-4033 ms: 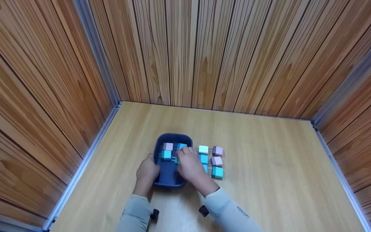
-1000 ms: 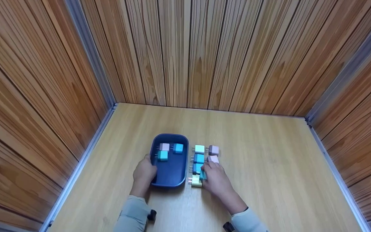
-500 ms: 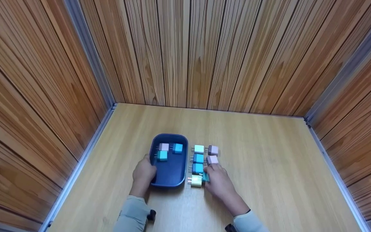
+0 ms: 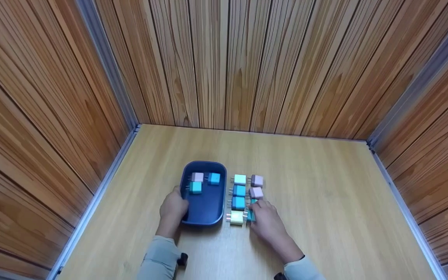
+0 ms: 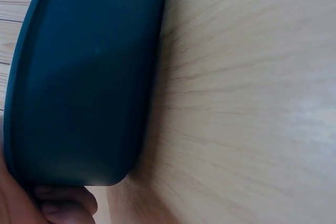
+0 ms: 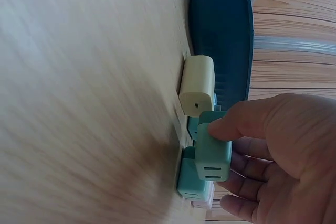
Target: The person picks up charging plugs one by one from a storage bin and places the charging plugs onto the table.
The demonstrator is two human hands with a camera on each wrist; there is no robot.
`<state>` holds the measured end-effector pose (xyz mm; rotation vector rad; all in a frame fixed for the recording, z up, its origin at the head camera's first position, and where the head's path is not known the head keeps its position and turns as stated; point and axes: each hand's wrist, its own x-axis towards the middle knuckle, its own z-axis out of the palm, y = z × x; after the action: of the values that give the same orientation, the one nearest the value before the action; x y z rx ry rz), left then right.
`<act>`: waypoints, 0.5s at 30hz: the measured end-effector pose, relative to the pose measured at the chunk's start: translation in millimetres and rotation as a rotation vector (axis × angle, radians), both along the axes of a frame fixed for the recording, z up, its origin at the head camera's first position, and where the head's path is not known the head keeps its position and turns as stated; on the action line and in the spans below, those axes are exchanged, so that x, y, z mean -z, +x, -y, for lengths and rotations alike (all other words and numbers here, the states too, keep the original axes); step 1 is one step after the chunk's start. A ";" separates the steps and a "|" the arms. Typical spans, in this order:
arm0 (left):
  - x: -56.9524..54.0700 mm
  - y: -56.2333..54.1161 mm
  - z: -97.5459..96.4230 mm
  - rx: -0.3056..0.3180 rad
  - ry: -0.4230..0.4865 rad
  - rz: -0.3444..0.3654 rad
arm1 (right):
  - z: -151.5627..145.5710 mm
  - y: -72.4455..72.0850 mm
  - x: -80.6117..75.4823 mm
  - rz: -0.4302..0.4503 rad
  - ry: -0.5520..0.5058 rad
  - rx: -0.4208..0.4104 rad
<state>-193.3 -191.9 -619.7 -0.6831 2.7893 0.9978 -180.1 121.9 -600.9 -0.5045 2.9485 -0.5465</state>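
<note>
My left hand (image 4: 174, 208) grips the left side of a dark blue plastic tray (image 4: 204, 216); in the left wrist view its fingers (image 5: 68, 200) curl below the rim. Between thumb and fingers my right hand (image 4: 267, 221) pinches a teal plug charger (image 6: 212, 153) with two USB slots. It sits at the near end of the right column of chargers, beside a pale yellow charger (image 4: 237, 218). Another teal charger (image 4: 253, 201) is partly hidden by the right hand. Inside the tray lie a pink charger (image 4: 198, 177), a blue charger (image 4: 214, 179) and a teal charger (image 4: 195, 187).
Right of the tray, the left column also has a mint charger (image 4: 240, 179) and two blue ones. A mauve charger (image 4: 257, 180) and a pink one top the right column. Wood-panelled walls (image 4: 239, 77) enclose the wooden table (image 4: 325, 202).
From over the tray, my right hand has moved right and nearer with a teal charger, shifting slightly rightward lately. The left hand keeps its hold on the tray.
</note>
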 end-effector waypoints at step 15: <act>0.2 -2.0 2.2 0.006 0.005 0.035 | -7.3 4.3 10.4 0.006 0.006 0.008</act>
<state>-195.3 -194.1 -619.9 -0.6841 2.7557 0.9821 -175.8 129.2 -611.3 -0.4904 2.9467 -0.5386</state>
